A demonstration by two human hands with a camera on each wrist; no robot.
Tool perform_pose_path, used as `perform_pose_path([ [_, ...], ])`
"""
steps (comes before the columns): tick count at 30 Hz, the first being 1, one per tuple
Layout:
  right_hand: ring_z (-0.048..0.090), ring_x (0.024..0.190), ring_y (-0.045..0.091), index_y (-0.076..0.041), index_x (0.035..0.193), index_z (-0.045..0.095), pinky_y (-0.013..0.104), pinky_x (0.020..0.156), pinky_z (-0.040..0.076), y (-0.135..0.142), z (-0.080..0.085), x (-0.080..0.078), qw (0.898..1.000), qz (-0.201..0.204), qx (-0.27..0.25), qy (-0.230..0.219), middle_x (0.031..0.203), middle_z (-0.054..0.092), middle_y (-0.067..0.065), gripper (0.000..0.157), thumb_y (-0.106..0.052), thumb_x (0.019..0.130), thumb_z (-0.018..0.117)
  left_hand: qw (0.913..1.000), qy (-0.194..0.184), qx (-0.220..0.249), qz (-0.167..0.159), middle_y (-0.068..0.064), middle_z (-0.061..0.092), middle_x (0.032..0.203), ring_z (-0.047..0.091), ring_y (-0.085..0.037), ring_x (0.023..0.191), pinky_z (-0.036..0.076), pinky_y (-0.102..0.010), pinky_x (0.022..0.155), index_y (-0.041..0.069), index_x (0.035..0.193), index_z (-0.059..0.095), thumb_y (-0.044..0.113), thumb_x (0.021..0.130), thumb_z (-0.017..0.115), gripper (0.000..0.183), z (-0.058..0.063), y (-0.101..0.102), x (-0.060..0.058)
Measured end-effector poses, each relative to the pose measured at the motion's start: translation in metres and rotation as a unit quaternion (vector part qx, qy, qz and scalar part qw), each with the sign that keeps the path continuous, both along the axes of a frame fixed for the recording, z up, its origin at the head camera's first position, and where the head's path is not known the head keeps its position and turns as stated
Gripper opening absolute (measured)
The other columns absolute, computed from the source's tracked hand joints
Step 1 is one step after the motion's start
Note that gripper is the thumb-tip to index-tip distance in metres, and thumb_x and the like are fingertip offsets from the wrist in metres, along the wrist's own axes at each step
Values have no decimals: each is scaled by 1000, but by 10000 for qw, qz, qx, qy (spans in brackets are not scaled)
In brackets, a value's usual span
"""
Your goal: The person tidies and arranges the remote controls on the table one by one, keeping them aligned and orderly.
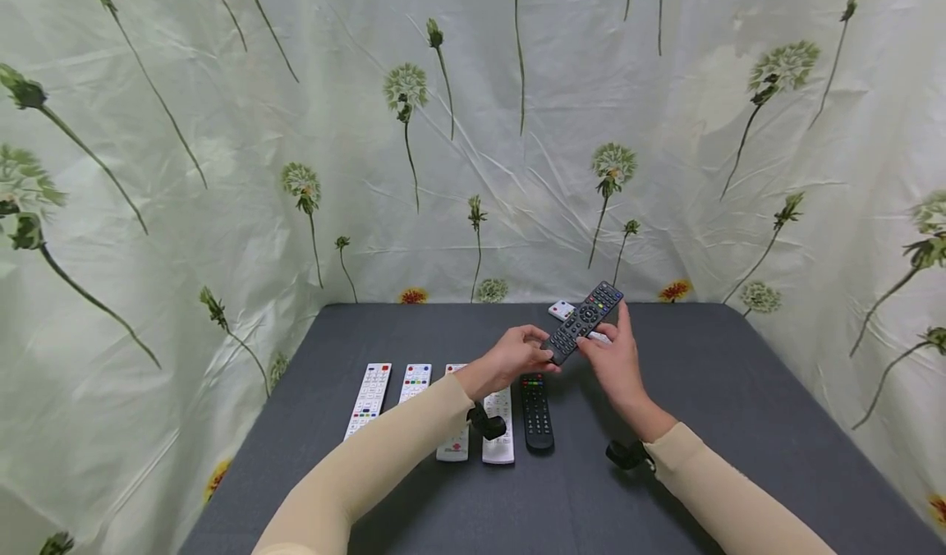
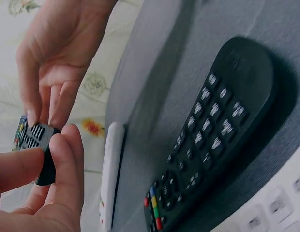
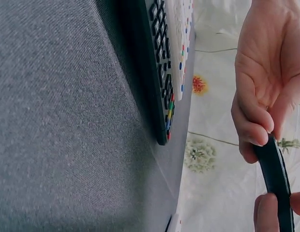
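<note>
A black remote control (image 1: pixel 586 318) is held tilted above the far part of the table, its buttons facing up. My left hand (image 1: pixel 520 351) pinches its near end between thumb and fingers. On its other side, my right hand (image 1: pixel 615 364) grips the remote with the thumb at the edge and a finger extended along it. The right wrist view shows the left hand (image 3: pixel 271 72) at one end of the remote and right-hand fingertips (image 3: pixel 267 215) further along. Partly hidden beneath the held remote lies a white remote (image 1: pixel 561 309).
Another black remote (image 1: pixel 537 415) lies below the left hand. Beside it, to the left, several white remotes (image 1: pixel 369 395) lie in a row, partly covered by the left arm. The grey table (image 1: pixel 724 391) ends at a flower-patterned curtain (image 1: pixel 532 169).
</note>
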State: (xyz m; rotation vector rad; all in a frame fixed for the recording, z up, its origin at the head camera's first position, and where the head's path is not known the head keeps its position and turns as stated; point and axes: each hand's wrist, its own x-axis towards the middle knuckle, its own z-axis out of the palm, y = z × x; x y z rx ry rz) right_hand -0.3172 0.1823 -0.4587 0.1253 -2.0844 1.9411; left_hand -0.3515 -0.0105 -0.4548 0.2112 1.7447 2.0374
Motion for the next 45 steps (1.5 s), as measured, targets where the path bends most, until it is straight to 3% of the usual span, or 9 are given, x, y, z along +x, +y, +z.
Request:
perform_pose_path([
  [5, 69, 95, 22, -28, 163, 3, 38, 79, 58, 0, 3, 5, 9996, 174, 199, -126, 129, 55, 24, 99, 2, 93, 66, 9994, 275, -215, -54, -20, 64, 100, 73, -30, 81, 55, -44, 89, -2, 130, 55, -12, 92, 62, 41, 2, 3, 11],
  [10, 67, 100, 33, -26, 163, 6, 31, 76, 58, 1, 2, 11, 9988, 223, 399, -190, 129, 53, 24, 97, 3, 92, 66, 9964, 666, -512, -91, -18, 67, 97, 72, -28, 88, 53, -49, 91, 2, 139, 54, -8, 92, 65, 49, 4, 6, 22],
  [16, 67, 103, 31, -25, 163, 10, 28, 77, 57, 4, 2, 22, 9980, 357, 428, -313, 133, 54, 25, 94, 5, 92, 65, 9912, 1072, -767, 104, -12, 69, 108, 69, -20, 94, 54, -48, 90, 5, 138, 59, -4, 92, 65, 47, 5, 11, 38],
  [20, 67, 103, 30, -22, 163, 15, 27, 77, 57, 5, 4, 30, 9975, 448, 441, -311, 134, 53, 26, 90, 6, 92, 64, 9893, 1134, -878, 275, -9, 68, 118, 64, -17, 102, 50, -51, 95, 7, 138, 60, -2, 91, 62, 48, 7, 13, 54],
  [26, 69, 99, 24, -21, 162, 21, 26, 77, 56, 7, 2, 42, 9952, 596, 725, -292, 135, 55, 27, 83, 4, 94, 63, 9933, 901, -501, 527, -8, 62, 131, 59, -21, 116, 48, -45, 100, 5, 140, 58, -2, 87, 61, 54, 3, 17, 76],
  [31, 68, 102, 28, -15, 160, 28, 26, 77, 56, 6, -1, 48, 9926, 723, 913, -328, 135, 55, 27, 78, 4, 93, 64, 9954, 590, -46, 754, -11, 58, 139, 57, -26, 124, 41, -51, 107, 4, 144, 53, -5, 84, 58, 61, -3, 21, 90],
  [37, 69, 99, 30, -11, 156, 36, 25, 73, 55, 9, -8, 53, 9874, 700, 1382, -320, 130, 58, 25, 77, 1, 88, 72, 9936, 522, -186, 986, -13, 56, 141, 54, -27, 126, 37, -56, 107, 2, 147, 49, -4, 79, 60, 68, -12, 29, 100],
  [45, 69, 96, 27, -8, 157, 33, 33, 76, 54, 12, -18, 58, 9748, 674, 2033, -625, 125, 61, 21, 91, -9, 81, 83, 9943, 341, -132, 1005, -17, 52, 145, 49, -29, 131, 33, -57, 110, -5, 149, 41, -5, 77, 59, 74, -19, 36, 112],
])
